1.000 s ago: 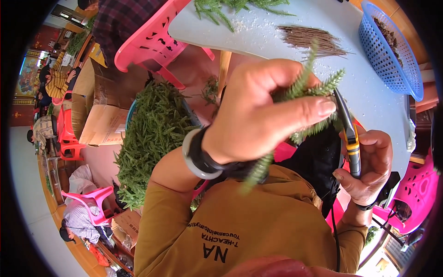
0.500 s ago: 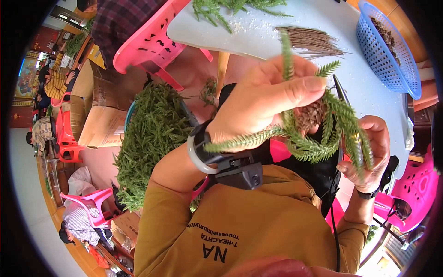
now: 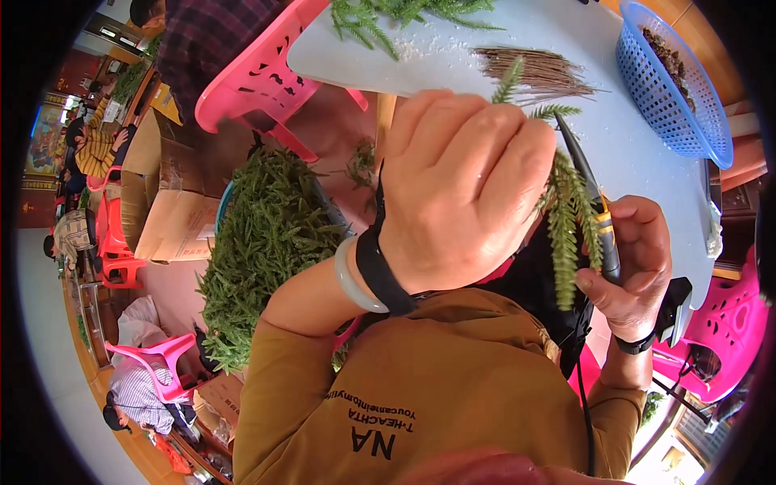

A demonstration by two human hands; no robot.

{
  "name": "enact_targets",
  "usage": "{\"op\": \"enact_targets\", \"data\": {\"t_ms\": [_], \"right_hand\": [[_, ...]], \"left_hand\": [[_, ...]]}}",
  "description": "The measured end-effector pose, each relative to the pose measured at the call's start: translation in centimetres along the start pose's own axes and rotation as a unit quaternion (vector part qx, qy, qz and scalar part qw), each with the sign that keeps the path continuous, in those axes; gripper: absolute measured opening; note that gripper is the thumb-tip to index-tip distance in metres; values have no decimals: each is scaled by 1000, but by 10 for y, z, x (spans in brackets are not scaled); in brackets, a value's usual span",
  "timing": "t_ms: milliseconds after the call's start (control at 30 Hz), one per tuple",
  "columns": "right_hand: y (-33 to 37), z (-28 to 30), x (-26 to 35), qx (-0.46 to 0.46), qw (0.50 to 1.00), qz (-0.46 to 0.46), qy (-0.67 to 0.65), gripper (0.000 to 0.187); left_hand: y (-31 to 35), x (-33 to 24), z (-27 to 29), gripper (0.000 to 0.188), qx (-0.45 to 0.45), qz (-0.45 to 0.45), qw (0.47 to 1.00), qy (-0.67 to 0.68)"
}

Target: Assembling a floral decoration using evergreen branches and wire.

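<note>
My left hand (image 3: 469, 190), its back toward me, is closed around a sprig of artificial pine greenery (image 3: 563, 234). Green tips poke out above the knuckles and several fronds hang down to the right. Whatever else sits inside that fist is hidden. Close by on the right, my right hand (image 3: 634, 263) grips a pair of long-nosed pliers (image 3: 588, 182) with black and yellow handles. Their dark jaws point up and to the left, next to the upper fronds; whether the jaws touch them I cannot tell.
Thin brown stems (image 3: 533, 73) and more greenery (image 3: 404, 20) lie on the pale table (image 3: 647, 145). A blue basket (image 3: 671, 105) of brown pieces stands at its right. Left are a heap of greenery (image 3: 263, 259), a cardboard box (image 3: 182, 198) and a pink chair (image 3: 250, 81). Other people sit farther off.
My left hand has turned over, back now facing me, hiding the brown pine cone that showed among the fronds. The pliers, mostly covered before, now show plainly; my right hand shifted slightly left.
</note>
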State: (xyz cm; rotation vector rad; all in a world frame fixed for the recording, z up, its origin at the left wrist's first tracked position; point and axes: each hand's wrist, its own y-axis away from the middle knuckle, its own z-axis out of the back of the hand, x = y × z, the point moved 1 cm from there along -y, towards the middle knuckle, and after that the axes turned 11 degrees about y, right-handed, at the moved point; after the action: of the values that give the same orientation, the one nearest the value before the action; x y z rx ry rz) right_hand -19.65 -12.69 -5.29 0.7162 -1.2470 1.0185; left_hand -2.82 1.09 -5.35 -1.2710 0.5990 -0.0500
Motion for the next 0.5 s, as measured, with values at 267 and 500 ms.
{"op": "enact_targets", "data": {"t_ms": [267,500], "right_hand": [[0,5,1,17,1000,13,-1,63],[-1,9,4,23,998,37,-46,67]], "left_hand": [[-11,-6,14,14,120,288,940,139],[-15,-8,10,14,-35,549,560,620]]}}
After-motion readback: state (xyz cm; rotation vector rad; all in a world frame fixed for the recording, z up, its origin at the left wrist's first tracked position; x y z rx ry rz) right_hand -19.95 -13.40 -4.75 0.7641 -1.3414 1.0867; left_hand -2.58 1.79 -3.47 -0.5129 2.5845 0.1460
